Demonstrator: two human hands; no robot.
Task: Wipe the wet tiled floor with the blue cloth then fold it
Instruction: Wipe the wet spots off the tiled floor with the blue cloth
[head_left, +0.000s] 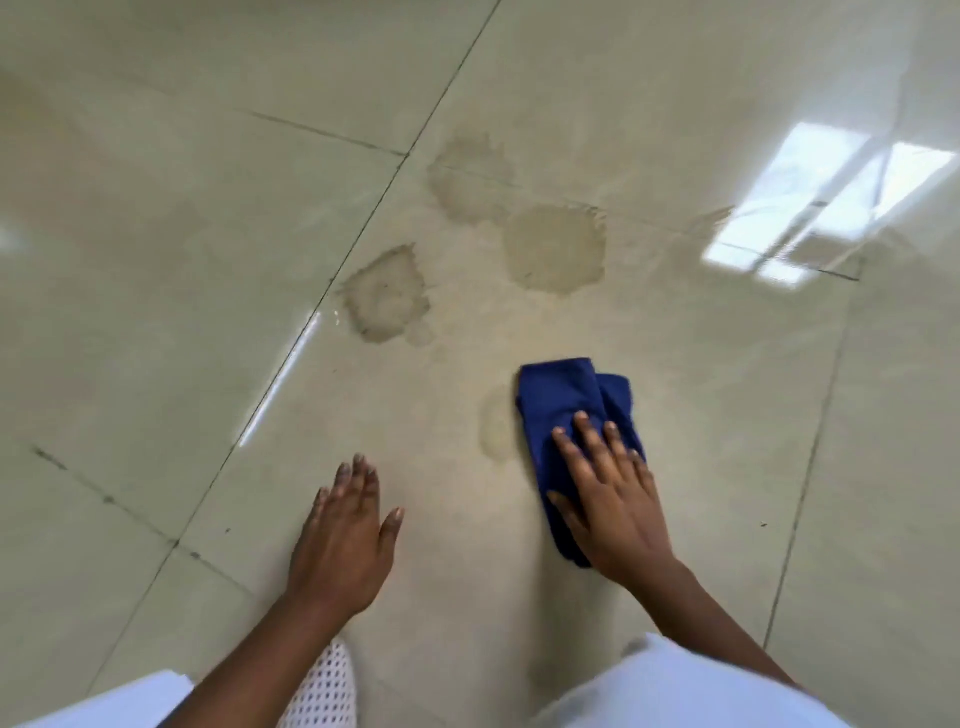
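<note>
A folded dark blue cloth (563, 400) lies on the glossy beige tiled floor (208, 234). My right hand (608, 493) rests flat on the near half of the cloth, fingers spread, pressing it down. My left hand (345, 535) is flat on the bare floor to the left, fingers apart, holding nothing. Wet patches show on the tiles: one (387, 296) at centre left, one (556, 249) beyond the cloth, one (467, 176) farther back, and a faint one (496, 421) just left of the cloth.
Dark grout lines (363, 228) cross the floor diagonally. A bright window reflection (821, 202) glares at the right. My knees in light clothing (675, 691) and a white mesh item (324, 691) fill the bottom edge.
</note>
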